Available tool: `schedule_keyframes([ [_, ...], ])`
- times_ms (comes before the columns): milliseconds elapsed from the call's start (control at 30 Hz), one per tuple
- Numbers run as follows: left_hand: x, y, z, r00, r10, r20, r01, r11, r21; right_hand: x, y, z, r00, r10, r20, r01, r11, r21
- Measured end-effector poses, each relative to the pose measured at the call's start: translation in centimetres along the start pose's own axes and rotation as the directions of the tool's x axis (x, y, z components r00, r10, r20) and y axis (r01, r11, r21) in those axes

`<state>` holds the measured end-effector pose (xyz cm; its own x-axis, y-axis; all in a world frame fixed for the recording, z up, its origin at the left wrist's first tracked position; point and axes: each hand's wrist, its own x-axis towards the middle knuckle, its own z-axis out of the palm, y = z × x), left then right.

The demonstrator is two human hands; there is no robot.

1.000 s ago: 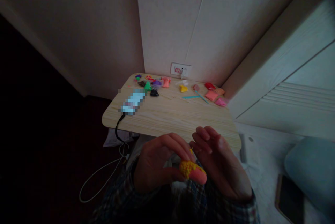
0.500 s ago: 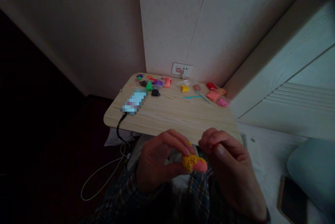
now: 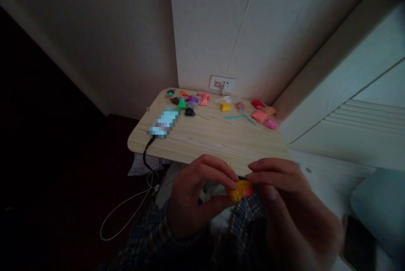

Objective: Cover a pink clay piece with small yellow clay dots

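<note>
Between the thumb and fingers of my left hand point(image 3: 198, 195) is a small lump of modelling clay point(image 3: 238, 192), pink with a rough, crumbly yellow layer over it. A yellow tip pokes up behind those fingers. My right hand point(image 3: 289, 203) is closed around the lump's right end, its fingertips at the upper edge and its thumb below, partly hiding the pink part. Both hands are over my lap, just in front of the wooden table point(image 3: 202, 138).
Along the table's back lie several clay packets, among them a yellow one point(image 3: 225, 107), a black one point(image 3: 190, 112) and a coral one point(image 3: 259, 115). Blue sticks point(image 3: 234, 117) rest nearby. A lit phone point(image 3: 164, 122) with a cable lies left; a dark phone point(image 3: 359, 243) is at lower right.
My right hand's fingers, spread at first, curled together and then came left onto the clay lump's right end. The left hand has kept its hold, turning and raising the lump slightly.
</note>
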<state>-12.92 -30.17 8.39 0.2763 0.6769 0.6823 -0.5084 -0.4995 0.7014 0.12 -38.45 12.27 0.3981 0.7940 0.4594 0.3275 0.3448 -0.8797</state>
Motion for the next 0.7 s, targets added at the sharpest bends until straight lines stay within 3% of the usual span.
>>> schedule_keyframes([
  [233,0.11,0.43,0.51,0.993,0.109,-0.051,-0.101,0.984,0.144,-0.23,0.2,0.54,0.998,-0.058,-0.007,0.058,0.998,-0.033],
  [367,0.4,0.49,0.47,0.983,0.181,-0.021,-0.173,0.963,0.208,-0.04,0.66,0.34,0.983,-0.186,-0.002,0.185,0.981,-0.06],
  [700,0.54,0.41,0.46,0.977,0.21,-0.034,-0.199,0.958,0.204,0.13,0.79,0.29,0.969,-0.24,0.062,0.244,0.967,-0.076],
])
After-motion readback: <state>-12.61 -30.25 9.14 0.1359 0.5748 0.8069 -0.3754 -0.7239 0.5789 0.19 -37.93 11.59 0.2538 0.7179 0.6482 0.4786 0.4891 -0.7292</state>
